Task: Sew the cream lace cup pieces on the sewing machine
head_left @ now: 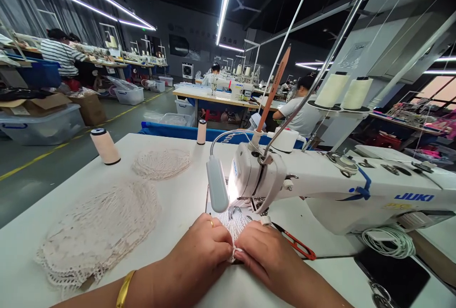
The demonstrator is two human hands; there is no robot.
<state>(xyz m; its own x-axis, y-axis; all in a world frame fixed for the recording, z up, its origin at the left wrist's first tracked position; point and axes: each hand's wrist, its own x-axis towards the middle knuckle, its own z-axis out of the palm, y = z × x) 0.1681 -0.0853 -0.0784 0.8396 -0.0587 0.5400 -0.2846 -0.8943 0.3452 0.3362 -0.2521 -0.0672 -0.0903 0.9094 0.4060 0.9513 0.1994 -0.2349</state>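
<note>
White lace fabric (235,226) lies under the presser foot of the white sewing machine (302,175), lit by its lamp (218,185). My left hand (206,246), with a ring and a gold bangle, pinches the near end of the lace from the left. From the right, my right hand (261,248) has its thumb and fingers closed on the same end, close to the left fingertips. A large stack of lace pieces (101,229) and a smaller lace pile (162,163) rest on the table to the left.
Two peach thread cones (106,147) (201,132) stand on the white table (181,203). Orange-handled snips (297,245) lie right of my right hand. Further right are a coiled white cable (388,242) and a black flat item (395,274). Other people sit at machines beyond.
</note>
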